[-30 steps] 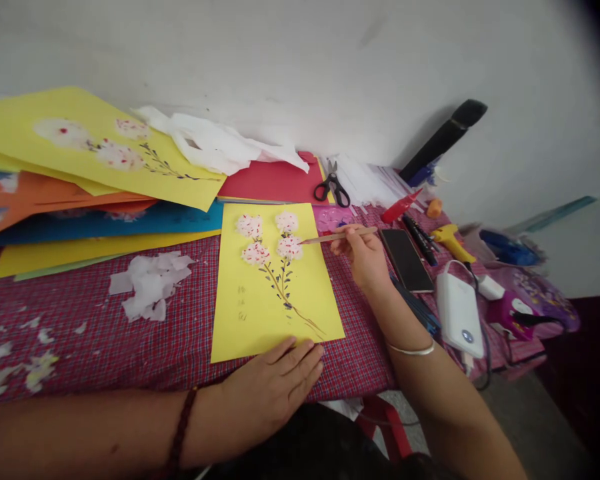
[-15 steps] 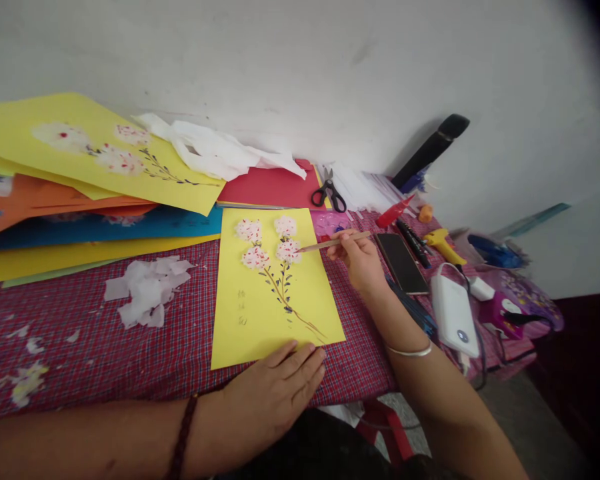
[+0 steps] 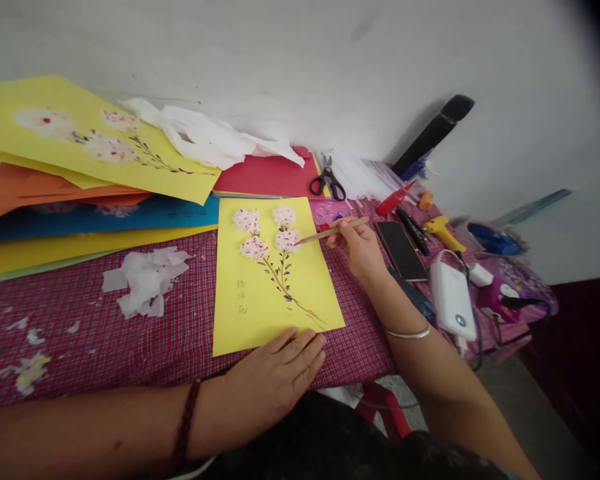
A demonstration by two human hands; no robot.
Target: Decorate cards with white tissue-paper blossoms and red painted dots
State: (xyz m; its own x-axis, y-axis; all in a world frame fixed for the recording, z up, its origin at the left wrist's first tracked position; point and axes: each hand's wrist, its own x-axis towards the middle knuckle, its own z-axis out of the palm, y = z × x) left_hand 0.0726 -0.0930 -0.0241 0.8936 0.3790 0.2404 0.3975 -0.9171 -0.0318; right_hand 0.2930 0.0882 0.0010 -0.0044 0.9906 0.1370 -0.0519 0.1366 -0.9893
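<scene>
Left of my smooth yellow sheet (image 3: 263, 293) lies one crumpled heap of white tissue (image 3: 150, 280). The sheet bears four fluffy, round, red-flecked blossoms (image 3: 287, 241). My left hand (image 3: 270, 383) lies flat on the sheet's near edge, fingers slightly apart. Just right of the sheet, my right hand (image 3: 360, 252) pinches one slim wooden stick (image 3: 327, 233); farther right lies one glossy phone (image 3: 403, 250).

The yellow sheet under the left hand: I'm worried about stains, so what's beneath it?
Checked cloth shows on both sides of the yellow sheet and probably runs beneath it. Anything directly under it is hidden.
</scene>
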